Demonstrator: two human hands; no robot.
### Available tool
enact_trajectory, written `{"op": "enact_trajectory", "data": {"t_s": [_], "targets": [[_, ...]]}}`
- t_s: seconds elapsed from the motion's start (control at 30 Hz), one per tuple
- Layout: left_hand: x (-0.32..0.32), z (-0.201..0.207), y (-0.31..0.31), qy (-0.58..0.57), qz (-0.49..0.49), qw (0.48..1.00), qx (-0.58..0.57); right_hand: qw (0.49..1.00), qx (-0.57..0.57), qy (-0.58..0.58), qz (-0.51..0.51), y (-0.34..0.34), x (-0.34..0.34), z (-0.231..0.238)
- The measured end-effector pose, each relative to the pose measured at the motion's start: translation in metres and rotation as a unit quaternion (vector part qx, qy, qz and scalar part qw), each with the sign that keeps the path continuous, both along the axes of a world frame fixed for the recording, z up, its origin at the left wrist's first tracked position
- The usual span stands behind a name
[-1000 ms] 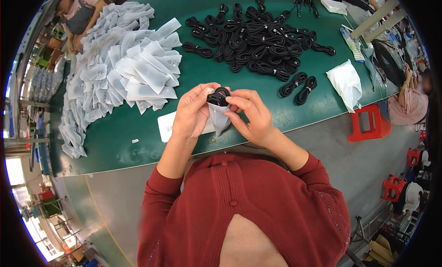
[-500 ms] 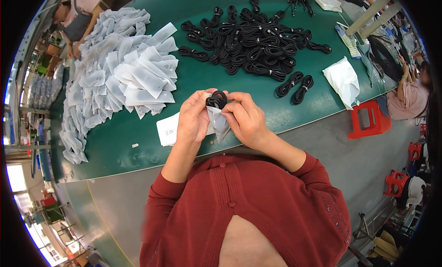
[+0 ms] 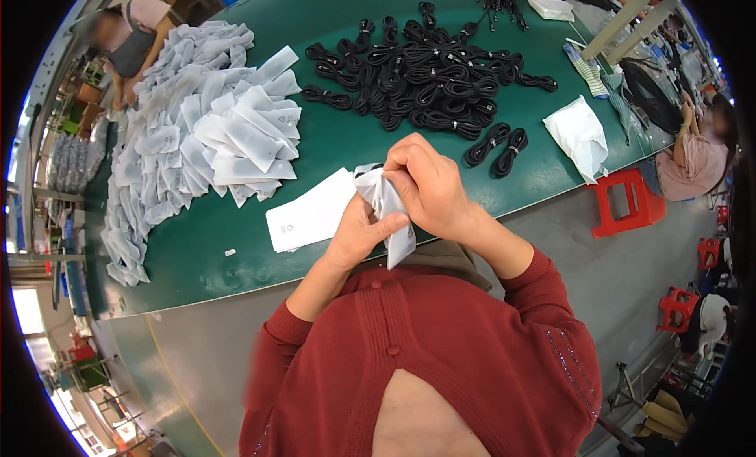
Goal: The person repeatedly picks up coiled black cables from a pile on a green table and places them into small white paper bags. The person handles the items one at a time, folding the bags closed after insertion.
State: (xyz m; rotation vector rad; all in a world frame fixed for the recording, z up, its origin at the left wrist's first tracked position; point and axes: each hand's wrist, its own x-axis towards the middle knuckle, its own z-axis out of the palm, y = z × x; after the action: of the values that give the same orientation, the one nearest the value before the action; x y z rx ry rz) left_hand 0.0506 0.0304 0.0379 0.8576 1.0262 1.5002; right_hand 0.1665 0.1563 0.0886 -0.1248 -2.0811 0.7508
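Between my hands, near the table's front edge, is a frosted plastic bag (image 3: pixel 400 244), its lower end pointing toward me. A dark bit of the coiled black cable (image 3: pixel 367 172) shows at the bag's mouth; the rest is covered. My left hand (image 3: pixel 358 232) is closed round the bag's side, thumb across its front. The fingers of my right hand (image 3: pixel 429 185) pinch the bag's upper edge. Beside my left hand a stack of flat white bags (image 3: pixel 311 213) lies on the green table (image 3: pixel 205 256).
Filled frosted bags (image 3: pixel 244 130) form a big heap at left. Bundled black cables (image 3: pixel 425 75) are piled at the back middle, two bundles nearer my right hand. A crumpled white bag (image 3: pixel 579 134) lies at right, above a red stool (image 3: pixel 628 203). Two people sit or stand around the table.
The cable loops that stood out of the bag's mouth are now nearly all inside. My left hand has moved down round the bag, uncovering more of the white stack.
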Motion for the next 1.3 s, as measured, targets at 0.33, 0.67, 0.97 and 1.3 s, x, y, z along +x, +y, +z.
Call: {"op": "enact_trajectory", "data": {"t_s": [0.33, 0.67, 0.97, 1.3], "targets": [[-0.005, 0.009, -0.003, 0.099, 0.015, 0.993, -0.054, 0.946, -0.262, -0.130, 0.140, 0.004, 0.013, 0.021], [-0.005, 0.009, -0.003, 0.414, 0.167, 0.895, 0.003, 0.907, -0.401, 0.024, 0.127, 0.030, 0.022, 0.035], [-0.007, 0.001, -0.002, 0.599, 0.179, 0.780, 0.028, 0.827, -0.496, -0.056, 0.258, 0.021, 0.029, 0.012], [-0.001, -0.004, -0.002, 0.615, 0.175, 0.767, 0.051, 0.975, -0.200, -0.071, 0.061, -0.001, 0.021, -0.007]]}}
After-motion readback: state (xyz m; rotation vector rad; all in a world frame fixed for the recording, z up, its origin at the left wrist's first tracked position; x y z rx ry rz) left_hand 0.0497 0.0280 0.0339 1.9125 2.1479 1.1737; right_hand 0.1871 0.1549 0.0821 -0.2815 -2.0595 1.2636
